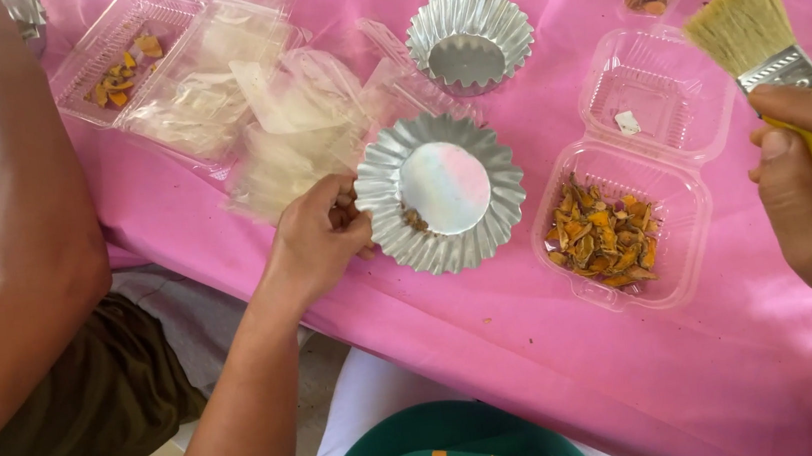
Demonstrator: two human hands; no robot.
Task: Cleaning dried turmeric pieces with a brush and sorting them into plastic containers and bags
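head view: looking down on a pink-covered table [499, 349]
left hand [317, 237]: fingers pinching the left rim of a fluted foil tin [442, 192], which lies flat, mouth up, a few crumbs at its base
right hand [804, 186]: wrapped tight round the yellow handle of a flat brush [769, 49]
brush axis: handle runs low-right, bristles point up-left, well above the tin
relation: tin lies left and slightly below the bristles; right hand well apart from it, left hand on it
between them: open clear clamshell box [618, 236] of orange-brown dried pieces
room: second foil tin [469, 40] just beyond; plastic bags [285, 130] to the left; table edge near the tin's front
another person's arm [31, 197]: far left, apart
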